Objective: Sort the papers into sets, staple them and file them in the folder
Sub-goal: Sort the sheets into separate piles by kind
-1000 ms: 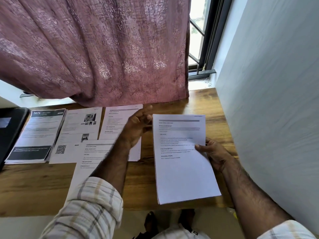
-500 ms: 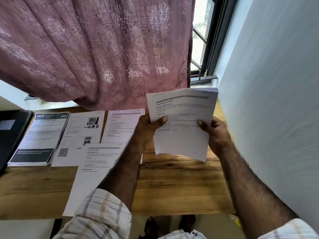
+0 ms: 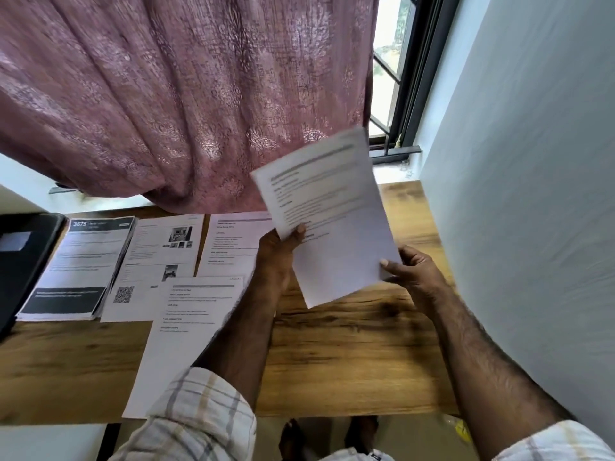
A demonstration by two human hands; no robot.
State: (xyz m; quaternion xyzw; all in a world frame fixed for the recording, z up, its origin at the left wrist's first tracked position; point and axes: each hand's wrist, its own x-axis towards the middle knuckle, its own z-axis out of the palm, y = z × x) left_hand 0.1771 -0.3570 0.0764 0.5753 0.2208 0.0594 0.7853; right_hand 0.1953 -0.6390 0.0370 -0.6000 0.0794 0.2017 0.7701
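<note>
A set of printed white papers (image 3: 332, 221) is held tilted in the air above the wooden table (image 3: 349, 354). My left hand (image 3: 278, 254) pinches its left edge with the thumb on the front. My right hand (image 3: 412, 271) grips its lower right corner. On the table to the left lie a thick stack with a dark "3675" header (image 3: 80, 267), a sheet with photos and a QR code (image 3: 156, 264), a text sheet at the back (image 3: 233, 244) and a text sheet near the front edge (image 3: 186, 334).
A black folder (image 3: 23, 261) lies at the table's far left edge. A mauve curtain (image 3: 173, 101) hangs over the back of the table. A white wall (image 3: 532, 194) bounds the right side, with a window (image 3: 392, 78) in the corner.
Both hands lifted the set of papers off the table's right side, raised it in front of the curtain, and have now tilted it with its top leaning right.
</note>
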